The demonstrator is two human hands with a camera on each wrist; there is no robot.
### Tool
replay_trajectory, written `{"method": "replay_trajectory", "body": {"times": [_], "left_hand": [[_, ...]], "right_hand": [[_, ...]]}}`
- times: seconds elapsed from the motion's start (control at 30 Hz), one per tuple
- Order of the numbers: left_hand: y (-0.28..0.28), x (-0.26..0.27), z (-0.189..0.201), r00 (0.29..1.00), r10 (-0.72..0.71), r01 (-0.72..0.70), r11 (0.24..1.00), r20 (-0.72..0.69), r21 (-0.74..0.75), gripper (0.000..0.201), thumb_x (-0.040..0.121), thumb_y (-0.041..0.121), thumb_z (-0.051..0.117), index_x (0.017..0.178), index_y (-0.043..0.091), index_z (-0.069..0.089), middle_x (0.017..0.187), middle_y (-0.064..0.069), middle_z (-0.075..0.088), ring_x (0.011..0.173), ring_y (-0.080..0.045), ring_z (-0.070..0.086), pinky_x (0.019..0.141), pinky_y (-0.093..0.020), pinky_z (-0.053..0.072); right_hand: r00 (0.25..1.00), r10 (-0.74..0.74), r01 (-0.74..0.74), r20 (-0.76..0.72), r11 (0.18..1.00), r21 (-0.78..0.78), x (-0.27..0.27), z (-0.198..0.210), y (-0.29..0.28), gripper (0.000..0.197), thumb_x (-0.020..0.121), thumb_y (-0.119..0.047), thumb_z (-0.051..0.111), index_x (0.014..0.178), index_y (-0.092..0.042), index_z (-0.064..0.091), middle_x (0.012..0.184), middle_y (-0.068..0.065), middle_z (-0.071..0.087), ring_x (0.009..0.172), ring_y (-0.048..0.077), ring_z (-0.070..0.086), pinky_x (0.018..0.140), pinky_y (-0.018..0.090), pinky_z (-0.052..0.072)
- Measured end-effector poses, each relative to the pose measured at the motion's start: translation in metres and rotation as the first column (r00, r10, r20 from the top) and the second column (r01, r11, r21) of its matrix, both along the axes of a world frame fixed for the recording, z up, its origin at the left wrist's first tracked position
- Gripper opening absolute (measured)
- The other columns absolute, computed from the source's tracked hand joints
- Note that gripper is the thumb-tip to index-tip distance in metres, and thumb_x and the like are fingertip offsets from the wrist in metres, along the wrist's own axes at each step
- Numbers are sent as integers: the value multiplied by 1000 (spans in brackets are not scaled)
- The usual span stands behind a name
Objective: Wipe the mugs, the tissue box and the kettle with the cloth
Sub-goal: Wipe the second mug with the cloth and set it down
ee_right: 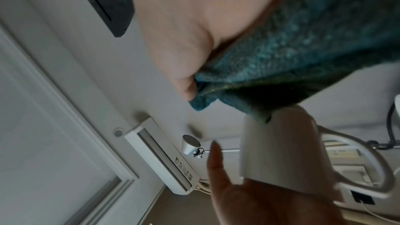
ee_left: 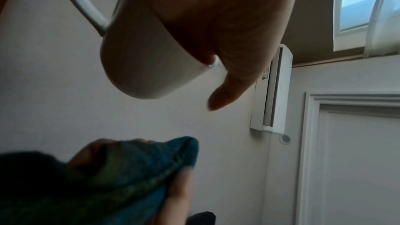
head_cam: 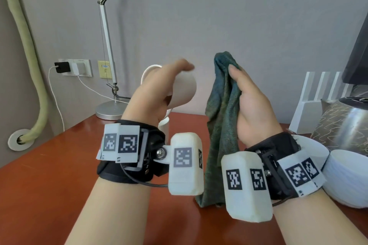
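Note:
My left hand (head_cam: 157,93) grips a white mug (head_cam: 184,91), raised above the table and tilted on its side, thumb sticking out. In the left wrist view the mug (ee_left: 140,67) lies under the palm with its handle to the left. My right hand (head_cam: 251,103) holds a dark green cloth (head_cam: 221,117) bunched upright, its tail hanging to the table. A narrow gap separates cloth and mug. A second white mug (head_cam: 164,125) stands under my left hand. The steel kettle (head_cam: 352,125) and a patterned grey tissue box (head_cam: 326,123) sit at the far right.
A red-brown table (head_cam: 49,165) lies below both hands. White bowls (head_cam: 346,177) and a plate (head_cam: 312,145) crowd its right edge beside a white rack (head_cam: 318,101). A lamp base (head_cam: 109,110) stands at the back left, with a charger cable along the wall.

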State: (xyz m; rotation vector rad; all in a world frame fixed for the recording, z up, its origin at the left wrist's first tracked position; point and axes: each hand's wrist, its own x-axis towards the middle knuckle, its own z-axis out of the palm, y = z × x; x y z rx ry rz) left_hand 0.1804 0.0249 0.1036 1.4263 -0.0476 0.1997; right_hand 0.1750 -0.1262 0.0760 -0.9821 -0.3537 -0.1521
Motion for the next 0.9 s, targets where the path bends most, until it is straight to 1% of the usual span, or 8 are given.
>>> {"method": "replay_trajectory", "body": {"times": [0.17, 0.27, 0.37, 0.43, 0.5, 0.57, 0.7, 0.9], "left_hand": [[-4, -4, -1, 988, -150, 149, 988, 28, 46, 68, 55, 28, 82, 105, -10, 56, 99, -19, 56, 87, -33, 61, 87, -48, 54], [-8, -9, 1, 960, -267, 266, 964, 90, 22, 70, 59, 22, 79, 109, -20, 54, 99, -39, 53, 80, -41, 57, 77, -43, 55], [-7, -14, 1, 944, -313, 315, 949, 107, -1, 70, 69, 16, 79, 121, -20, 51, 112, -43, 57, 99, -43, 67, 89, -53, 54], [-6, -15, 1, 940, -317, 315, 948, 122, 38, 21, 80, 3, 70, 93, -14, 69, 87, -32, 69, 87, -36, 71, 83, -49, 58], [-7, -14, 0, 950, -270, 258, 961, 158, 97, 39, 85, -6, 62, 47, 4, 70, 59, -13, 68, 68, -26, 70, 76, -42, 60], [-11, -14, 0, 968, -172, 163, 984, 184, 67, 50, 85, -10, 61, 39, 9, 65, 50, -3, 64, 62, -21, 68, 72, -41, 59], [-15, -7, 0, 981, 40, -33, 999, 189, -39, 27, 83, -9, 62, 69, 7, 46, 61, -7, 62, 71, -23, 62, 78, -45, 56], [-3, 9, -2, 972, 117, -78, 978, 204, -193, 17, 79, -12, 60, 72, 3, 57, 72, -11, 59, 72, -25, 62, 65, -31, 54]], "right_hand": [[994, 110, -110, 21, 994, 0, -3, 1, -2, 18, 95, -24, 52, 94, -13, 66, 75, 8, 64, 67, 19, 63, 62, 30, 52], [990, 123, -120, 65, 992, -48, -2, 1, -1, 19, 97, -21, 49, 102, -14, 67, 91, 10, 69, 87, 22, 67, 77, 36, 55], [981, 169, -164, 95, 984, -64, -3, 2, -2, 23, 95, -21, 49, 109, -16, 65, 104, 11, 69, 102, 25, 65, 91, 42, 52], [975, 199, -192, 104, 979, -74, -4, 3, -1, 23, 91, -22, 52, 107, -15, 66, 103, 12, 68, 103, 28, 64, 97, 47, 49], [972, 209, -202, 104, 976, -79, -4, 3, 0, 24, 89, -21, 53, 108, -12, 65, 103, 15, 66, 102, 30, 63, 99, 49, 48], [980, 175, -165, 94, 981, -104, -2, 2, 1, 28, 92, -18, 50, 116, -9, 61, 110, 17, 66, 104, 30, 63, 97, 47, 49], [995, 7, 16, 104, 974, -226, 1, 2, -2, 25, 96, -12, 52, 118, -8, 64, 106, 9, 71, 97, 19, 68, 88, 31, 55], [998, -2, 33, 68, 892, -451, 8, -6, -7, 10, 85, -18, 65, 94, -14, 68, 83, 1, 69, 76, 13, 65, 70, 28, 51]]}}
